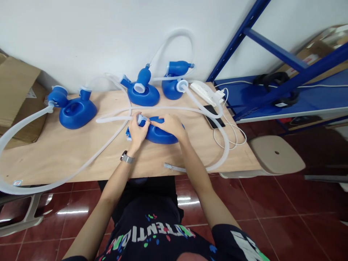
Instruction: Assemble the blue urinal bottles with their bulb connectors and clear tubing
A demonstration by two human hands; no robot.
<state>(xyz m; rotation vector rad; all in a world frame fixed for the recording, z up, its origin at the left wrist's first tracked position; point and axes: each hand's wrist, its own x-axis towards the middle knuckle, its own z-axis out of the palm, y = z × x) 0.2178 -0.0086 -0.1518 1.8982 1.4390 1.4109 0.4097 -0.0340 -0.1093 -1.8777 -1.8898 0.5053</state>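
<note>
A blue plastic urinal bottle (162, 137) lies on the table in front of me. My left hand (136, 131) is closed around the blue neck piece with a clear collar (140, 119) at the bottle's left end, thumb pressed against it. From there a translucent hose (114, 119) runs off to the left. Over the bottle's top, my right hand (172, 125) grips the body, its thumb and fingertips close to the left thumb. Parts of the neck and body are hidden under my fingers.
More blue urinal bottles with hoses stand behind: one left (78, 116), one centre (144, 95), one right (172, 88). A loose hose end (168, 166) lies near the front edge. A phone (214, 116), power strip (203, 92), cardboard box (16, 98) and stool (277, 154) are around.
</note>
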